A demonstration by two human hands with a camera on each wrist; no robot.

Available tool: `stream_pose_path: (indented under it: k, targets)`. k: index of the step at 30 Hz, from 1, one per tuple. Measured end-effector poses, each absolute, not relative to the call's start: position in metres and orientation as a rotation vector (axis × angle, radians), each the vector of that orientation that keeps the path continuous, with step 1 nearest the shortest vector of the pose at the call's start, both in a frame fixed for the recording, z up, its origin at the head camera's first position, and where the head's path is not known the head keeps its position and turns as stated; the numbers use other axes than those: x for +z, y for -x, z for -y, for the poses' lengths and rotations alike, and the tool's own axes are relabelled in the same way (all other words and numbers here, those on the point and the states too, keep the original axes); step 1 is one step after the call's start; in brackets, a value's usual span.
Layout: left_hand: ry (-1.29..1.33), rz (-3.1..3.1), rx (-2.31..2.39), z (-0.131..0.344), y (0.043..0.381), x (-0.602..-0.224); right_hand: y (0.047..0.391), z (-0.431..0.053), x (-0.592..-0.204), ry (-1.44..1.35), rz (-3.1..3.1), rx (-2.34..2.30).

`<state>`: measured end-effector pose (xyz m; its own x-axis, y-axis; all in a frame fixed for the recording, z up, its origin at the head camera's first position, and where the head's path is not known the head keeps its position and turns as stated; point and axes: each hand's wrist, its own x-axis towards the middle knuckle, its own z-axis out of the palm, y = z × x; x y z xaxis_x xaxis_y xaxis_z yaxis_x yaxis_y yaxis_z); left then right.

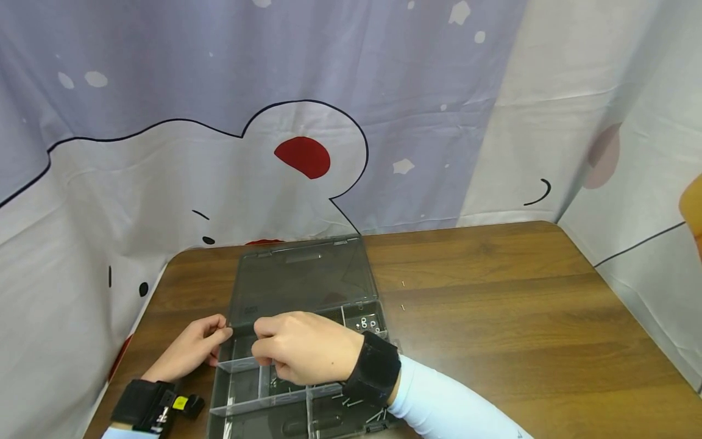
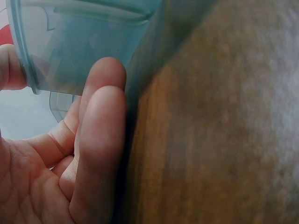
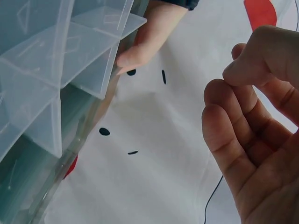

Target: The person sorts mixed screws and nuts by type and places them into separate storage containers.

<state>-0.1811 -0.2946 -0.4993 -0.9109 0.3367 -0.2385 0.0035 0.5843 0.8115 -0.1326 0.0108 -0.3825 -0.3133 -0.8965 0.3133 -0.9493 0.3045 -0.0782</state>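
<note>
A dark translucent compartment box (image 1: 236, 390) lies on the table with its lid (image 1: 307, 274) folded back. At the box's left side, my left hand (image 1: 192, 347) grips the wall; the left wrist view shows the thumb at the rim and the fingers (image 2: 103, 126) along the outside. My right hand (image 1: 307, 347) hovers over the middle compartments, fingers curled. In the right wrist view its thumb (image 3: 243, 70) meets the index finger; anything tiny between the tips is hidden. Small nuts (image 1: 364, 322) lie in a right compartment, with screws (image 1: 353, 402) in the near-right one.
Two small screws (image 1: 403, 307) lie on the wooden table (image 1: 493, 317) to the right of the box. Clear dividers (image 3: 60, 116) stand up between the compartments. A patterned curtain (image 1: 417, 122) hangs behind the table.
</note>
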Motion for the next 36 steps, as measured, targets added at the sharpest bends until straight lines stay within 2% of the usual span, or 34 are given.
stream_pose_path:
  k: [10,19,27,36]
  targets:
    - [-0.295,-2.454,1.256,0.295,0.180,-0.499,0.133,-0.003,-0.388,-1.717,2.371,0.345]
    - [-0.298,-2.445,1.250,0.295,0.182,-0.498,0.127,-0.019,-0.391,-1.711,2.624,0.164]
    - [-0.281,-2.467,1.245,0.295,0.182,-0.499,0.138,-0.059,-0.401,-1.585,2.658,0.274]
    - [-0.305,-2.437,1.262,0.296,0.182,-0.499,0.171,-0.132,-0.420,-1.264,2.709,0.380]
